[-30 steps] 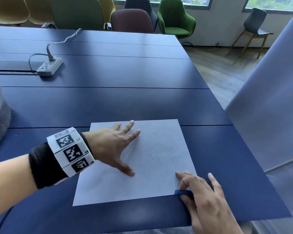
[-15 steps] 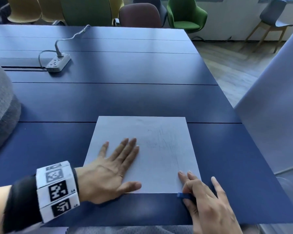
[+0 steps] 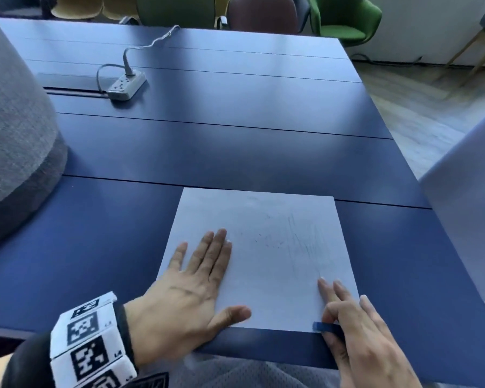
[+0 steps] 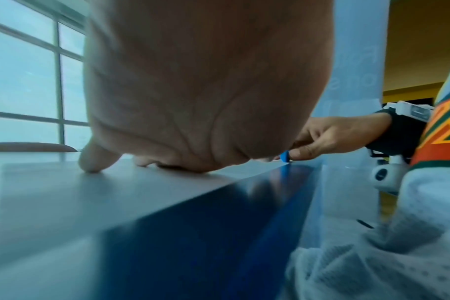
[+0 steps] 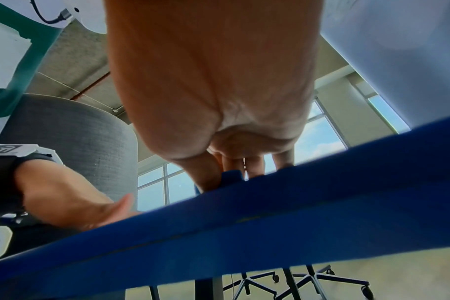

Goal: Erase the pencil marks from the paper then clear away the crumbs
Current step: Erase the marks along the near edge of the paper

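Note:
A white sheet of paper (image 3: 266,247) lies near the front edge of the blue table (image 3: 207,152), with faint pencil marks (image 3: 305,242) on its right half. My left hand (image 3: 196,278) lies flat on the paper's left part, fingers straight and pressing it down; the left wrist view shows the same left hand (image 4: 167,101) on the sheet. My right hand (image 3: 356,326) sits at the paper's near right corner, thumb and fingers pinching a small blue eraser (image 3: 324,327). The blue eraser (image 4: 285,156) shows again from the left wrist and the blue eraser (image 5: 231,176) from the right wrist.
A white power strip (image 3: 126,84) with its cable lies at the far left of the table. A grey fabric shape (image 3: 14,130) stands at the left edge. Chairs (image 3: 345,18) line the far side. A pale panel (image 3: 465,219) rises at the right.
My left hand slid from the paper's middle back to its near left part. The paper now lies squarer to the table edge. The right hand kept the eraser at the corner.

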A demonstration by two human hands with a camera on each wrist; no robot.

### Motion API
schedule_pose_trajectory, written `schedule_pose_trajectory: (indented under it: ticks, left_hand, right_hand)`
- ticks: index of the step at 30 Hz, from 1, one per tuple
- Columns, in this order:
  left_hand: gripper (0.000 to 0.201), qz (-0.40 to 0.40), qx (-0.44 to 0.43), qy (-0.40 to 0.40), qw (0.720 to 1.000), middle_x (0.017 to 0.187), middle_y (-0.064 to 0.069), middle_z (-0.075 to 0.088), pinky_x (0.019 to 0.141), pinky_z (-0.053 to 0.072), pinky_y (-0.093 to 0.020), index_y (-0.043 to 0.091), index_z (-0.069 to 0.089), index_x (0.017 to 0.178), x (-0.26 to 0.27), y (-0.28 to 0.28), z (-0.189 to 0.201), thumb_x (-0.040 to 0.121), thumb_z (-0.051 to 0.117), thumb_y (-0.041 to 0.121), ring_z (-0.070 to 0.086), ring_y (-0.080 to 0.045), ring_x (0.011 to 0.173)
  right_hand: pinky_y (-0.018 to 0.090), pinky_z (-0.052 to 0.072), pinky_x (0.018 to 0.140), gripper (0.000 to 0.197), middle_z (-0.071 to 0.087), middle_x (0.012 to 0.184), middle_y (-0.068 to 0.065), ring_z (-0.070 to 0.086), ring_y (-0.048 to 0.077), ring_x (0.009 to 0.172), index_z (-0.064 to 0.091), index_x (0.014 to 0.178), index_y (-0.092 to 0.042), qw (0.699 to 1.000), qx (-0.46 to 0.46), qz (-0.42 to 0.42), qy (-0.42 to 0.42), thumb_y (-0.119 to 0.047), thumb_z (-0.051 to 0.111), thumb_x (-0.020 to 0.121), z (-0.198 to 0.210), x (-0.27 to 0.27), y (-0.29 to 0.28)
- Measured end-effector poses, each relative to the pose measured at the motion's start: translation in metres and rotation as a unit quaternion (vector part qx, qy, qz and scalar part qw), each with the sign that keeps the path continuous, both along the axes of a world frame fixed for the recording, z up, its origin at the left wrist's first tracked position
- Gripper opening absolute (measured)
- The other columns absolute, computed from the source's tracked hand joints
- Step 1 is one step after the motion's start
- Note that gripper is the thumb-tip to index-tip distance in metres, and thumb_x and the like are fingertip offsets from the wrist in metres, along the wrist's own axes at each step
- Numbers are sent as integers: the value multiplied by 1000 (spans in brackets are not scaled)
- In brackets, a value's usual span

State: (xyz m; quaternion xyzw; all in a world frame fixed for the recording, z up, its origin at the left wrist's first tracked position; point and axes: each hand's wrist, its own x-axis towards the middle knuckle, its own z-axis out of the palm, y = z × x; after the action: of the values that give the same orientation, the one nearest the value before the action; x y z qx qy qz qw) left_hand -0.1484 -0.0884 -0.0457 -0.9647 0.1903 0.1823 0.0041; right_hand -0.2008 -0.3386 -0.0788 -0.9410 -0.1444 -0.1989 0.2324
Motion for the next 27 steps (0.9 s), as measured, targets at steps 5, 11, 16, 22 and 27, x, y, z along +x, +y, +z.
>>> schedule_pose_trajectory:
  ticks: [5,11,16,22,27]
  left_hand:
    - [94,16,-75,14,997,158,-18,22,105,24,-44,7,33,150,-22,-34,-8,91,4,75,27,-29,143]
    - [79,-46,-72,-21,996,154,-5,38,99,27,-49,15,42,143,-34,-76,-31,96,5,67,34,-20,139]
    - [106,177,4,-16,984,161,-16,-4,113,9,-48,-1,6,152,-26,-4,-18,84,-13,78,2,-23,150]
    - [91,147,-51,-46,987,162,-16,6,108,15,-50,8,13,155,-25,-22,-18,92,1,73,11,-28,148]
    - [84,125,-5,-38,991,157,-16,26,102,22,-51,4,35,148,-35,-18,-32,97,14,67,31,-34,142]
  right_hand:
    - [32,37,103,32,59,131,-12,48,2,125,37,83,-28,1000,8,-8,14,-38,14,103,-2,-1,4]
    - [19,24,111,13,56,133,-15,34,0,134,37,82,-29,1000,16,1,17,-17,37,88,-10,-1,2]
    - [14,21,110,20,44,137,-32,41,3,130,40,81,-26,999,39,-1,4,-15,47,96,-16,1,0]
    - [19,28,109,17,58,132,-16,38,0,133,38,79,-27,999,30,0,16,-14,46,86,-14,-2,-2]
    - [25,30,109,11,59,131,-10,43,4,130,36,81,-28,1000,17,23,-2,-21,33,89,-15,0,-4]
